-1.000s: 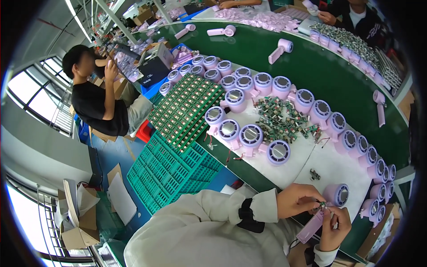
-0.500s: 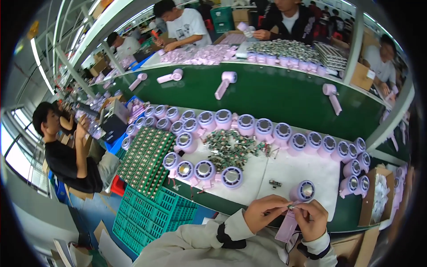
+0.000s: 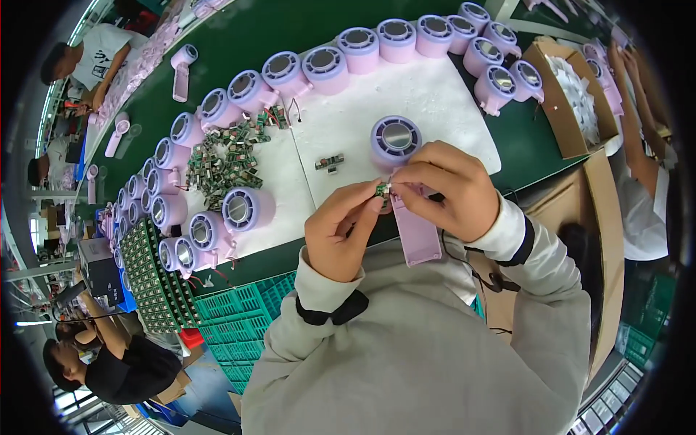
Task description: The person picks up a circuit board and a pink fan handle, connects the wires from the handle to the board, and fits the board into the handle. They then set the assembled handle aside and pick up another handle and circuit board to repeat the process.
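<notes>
My left hand (image 3: 341,225) pinches a small green circuit board (image 3: 382,190) between thumb and fingertips. Close against it, my right hand (image 3: 449,188) has its thumb and fingers pressed together around a small white piece, perhaps a connector, at the board's edge. Below the fingers a pink handle (image 3: 418,235) points toward my body. It seems to belong to the purple-rimmed handheld fan body (image 3: 396,141) standing just beyond my hands, though my fingers cover the joint. Left of that body, a loose circuit board (image 3: 330,162) lies on the white foam sheet (image 3: 341,94).
Several fan bodies (image 3: 328,70) line the foam's far and left edges. A pile of circuit boards (image 3: 228,163) lies at left, near stacked board panels (image 3: 152,272) and a green crate (image 3: 232,319). At right stands a cardboard box (image 3: 573,101) of white pieces. Co-workers sit around.
My view has swung round, so the bench appears turned and nearer. Both hands remain together at the circuit board, which now shows more clearly between the fingertips.
</notes>
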Motion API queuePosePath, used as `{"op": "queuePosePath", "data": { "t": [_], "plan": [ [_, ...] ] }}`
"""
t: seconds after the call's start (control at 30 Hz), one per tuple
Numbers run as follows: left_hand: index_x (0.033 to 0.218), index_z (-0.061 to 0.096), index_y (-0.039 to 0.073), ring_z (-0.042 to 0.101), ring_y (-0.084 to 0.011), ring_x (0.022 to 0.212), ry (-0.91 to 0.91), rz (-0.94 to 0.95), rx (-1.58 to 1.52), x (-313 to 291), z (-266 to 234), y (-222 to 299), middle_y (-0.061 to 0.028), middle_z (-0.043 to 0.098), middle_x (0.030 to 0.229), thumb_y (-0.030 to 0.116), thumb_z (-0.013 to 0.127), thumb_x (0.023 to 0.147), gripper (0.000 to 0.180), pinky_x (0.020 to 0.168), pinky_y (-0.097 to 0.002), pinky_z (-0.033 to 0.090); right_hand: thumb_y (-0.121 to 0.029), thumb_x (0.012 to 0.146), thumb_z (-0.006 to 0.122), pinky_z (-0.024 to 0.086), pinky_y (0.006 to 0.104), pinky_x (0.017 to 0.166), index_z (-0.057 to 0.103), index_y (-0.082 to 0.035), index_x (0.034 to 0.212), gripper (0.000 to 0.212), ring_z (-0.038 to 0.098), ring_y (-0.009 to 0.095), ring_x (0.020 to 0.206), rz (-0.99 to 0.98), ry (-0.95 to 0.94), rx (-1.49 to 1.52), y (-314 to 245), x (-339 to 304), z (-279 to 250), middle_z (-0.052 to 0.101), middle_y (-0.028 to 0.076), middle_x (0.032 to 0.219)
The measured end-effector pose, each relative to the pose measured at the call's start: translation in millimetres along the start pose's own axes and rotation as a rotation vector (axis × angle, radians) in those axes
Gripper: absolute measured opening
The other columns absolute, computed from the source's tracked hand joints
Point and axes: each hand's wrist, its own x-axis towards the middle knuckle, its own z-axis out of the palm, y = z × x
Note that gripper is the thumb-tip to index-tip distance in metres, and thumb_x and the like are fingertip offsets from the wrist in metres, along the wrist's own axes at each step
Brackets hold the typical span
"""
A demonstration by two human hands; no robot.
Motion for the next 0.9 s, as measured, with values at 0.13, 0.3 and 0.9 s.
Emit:
{"op": "queuePosePath", "data": {
  "t": [0.13,0.3,0.9],
  "plan": [
    [0.124,0.063,-0.005,0.067,-0.0198,0.104,-0.006,0.009,-0.039,-3,0,-6,-0.0159,0.066,0.118,-0.009,0.059,0.096,0.028,0.091,-0.0294,0.057,0.0,0.077,0.075,0.051,0.0342,0.065,0.071,-0.001,0.096,0.019,0.062,0.026,0.076,0.003,0.001,-0.004,-1,-7,-1,0.063,0.01,0.091],
    [0.124,0.063,-0.005,0.068,-0.0202,0.105,0.028,0.006,-0.093,-11,3,-8,-0.0165,0.066,0.119,-0.008,0.059,0.097,0.028,0.091,-0.0299,0.057,0.001,0.077,0.075,0.05,0.0338,0.063,0.071,-0.001,0.094,0.018,0.061,0.025,0.074,-0.026,-0.004,0.003,-8,-10,0,0.062,0.01,0.089],
    [0.124,0.066,-0.003,0.07,-0.0262,0.099,0.139,0.352,0.582,-16,19,-6,-0.0196,0.065,0.113,-0.009,0.065,0.091,0.034,0.08,-0.0296,0.059,0.004,0.074,0.075,0.047,0.0295,0.054,0.07,0.001,0.09,0.018,0.058,0.018,0.061,0.035,0.098,-0.022,-21,-12,10,0.06,0.007,0.08]
  ]
}}
